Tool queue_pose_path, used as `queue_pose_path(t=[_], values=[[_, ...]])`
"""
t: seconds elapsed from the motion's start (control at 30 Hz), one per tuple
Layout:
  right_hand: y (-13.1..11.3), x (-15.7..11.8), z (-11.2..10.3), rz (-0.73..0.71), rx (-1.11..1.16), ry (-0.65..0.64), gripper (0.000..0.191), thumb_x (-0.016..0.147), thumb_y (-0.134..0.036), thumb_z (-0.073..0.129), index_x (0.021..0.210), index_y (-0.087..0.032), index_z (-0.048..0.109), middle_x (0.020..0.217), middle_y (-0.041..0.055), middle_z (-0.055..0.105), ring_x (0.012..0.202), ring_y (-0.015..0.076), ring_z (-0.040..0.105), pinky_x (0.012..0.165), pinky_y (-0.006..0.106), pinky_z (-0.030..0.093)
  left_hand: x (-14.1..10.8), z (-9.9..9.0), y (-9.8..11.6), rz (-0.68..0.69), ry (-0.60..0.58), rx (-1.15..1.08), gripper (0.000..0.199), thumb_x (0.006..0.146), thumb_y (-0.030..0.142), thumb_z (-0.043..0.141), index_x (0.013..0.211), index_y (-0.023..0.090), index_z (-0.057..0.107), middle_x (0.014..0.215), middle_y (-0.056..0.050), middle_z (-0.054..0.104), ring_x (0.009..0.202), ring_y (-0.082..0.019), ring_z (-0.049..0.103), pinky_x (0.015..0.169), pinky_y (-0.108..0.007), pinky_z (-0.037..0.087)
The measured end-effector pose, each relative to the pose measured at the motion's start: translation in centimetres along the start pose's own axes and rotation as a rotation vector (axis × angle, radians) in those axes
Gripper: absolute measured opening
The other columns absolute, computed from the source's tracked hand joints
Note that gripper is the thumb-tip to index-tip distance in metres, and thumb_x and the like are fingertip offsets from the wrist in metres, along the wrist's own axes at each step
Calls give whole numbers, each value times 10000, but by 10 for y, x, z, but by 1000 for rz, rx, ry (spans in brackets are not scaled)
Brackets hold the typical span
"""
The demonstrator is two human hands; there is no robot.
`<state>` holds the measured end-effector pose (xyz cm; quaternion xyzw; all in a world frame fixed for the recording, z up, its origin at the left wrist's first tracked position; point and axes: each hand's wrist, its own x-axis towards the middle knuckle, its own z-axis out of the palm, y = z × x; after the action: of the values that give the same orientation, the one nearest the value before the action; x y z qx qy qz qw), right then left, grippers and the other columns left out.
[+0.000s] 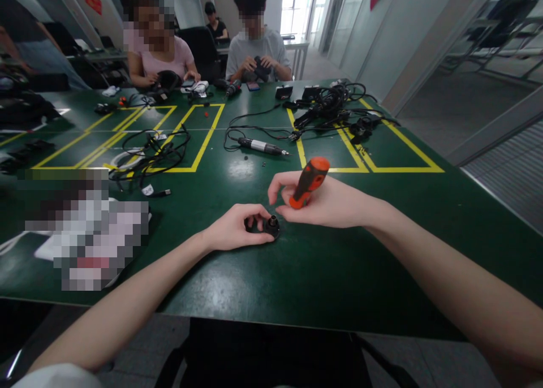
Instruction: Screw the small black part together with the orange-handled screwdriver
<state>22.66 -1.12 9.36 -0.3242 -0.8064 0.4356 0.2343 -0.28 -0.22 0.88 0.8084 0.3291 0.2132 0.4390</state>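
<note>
On the green table, my left hand point(237, 228) grips a small round black part point(274, 227) between thumb and fingers. A short cylindrical piece stands up from the middle of that part. My right hand point(314, 200), just to its right, is closed around a screwdriver point(310, 181) with an orange and black handle. The handle tilts up and to the right; the screwdriver's shaft and tip cannot be made out. Beyond my hands lies a pen-shaped electric screwdriver point(263, 146) with a grey middle and a black cord.
Coiled black cables point(159, 150) lie to the left, and a larger cable heap point(331, 105) sits at the back right. Yellow tape point(203, 145) marks rectangles on the green table point(339, 280). A blurred-out white package point(106, 241) rests at left. Two people sit across, handling dark objects.
</note>
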Motion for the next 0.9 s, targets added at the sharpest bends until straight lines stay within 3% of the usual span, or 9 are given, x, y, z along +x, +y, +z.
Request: queue_pose_path(t=[0.1,0.33,0.77,0.9], values=[[-2,0,0,4,-50,-2,144,775,-113,640,906,-172,628,678,-68,507,599,102,458,568,238,360,0,0,0,-4,1,0,247,810,333,811,941,157,696,743,31,626,665,-113,555,637,-233,427],[5,2,1,-53,-49,6,26,850,-168,641,875,-168,639,641,-72,482,591,102,451,585,243,365,0,1,0,10,-1,5,231,815,329,809,905,157,683,746,32,620,666,-107,543,639,-232,423],[-4,1,1,44,-42,-8,135,801,-166,650,935,-176,643,678,-65,519,614,111,480,593,246,379,0,1,0,-23,3,7,275,798,350,812,960,158,701,741,28,627,665,-114,555,628,-230,424],[-1,2,4,17,-63,-7,81,826,-181,639,907,-177,639,669,-63,503,606,112,466,591,249,381,-1,1,0,-29,0,12,270,798,359,809,943,162,696,746,24,625,670,-119,552,621,-229,424]])
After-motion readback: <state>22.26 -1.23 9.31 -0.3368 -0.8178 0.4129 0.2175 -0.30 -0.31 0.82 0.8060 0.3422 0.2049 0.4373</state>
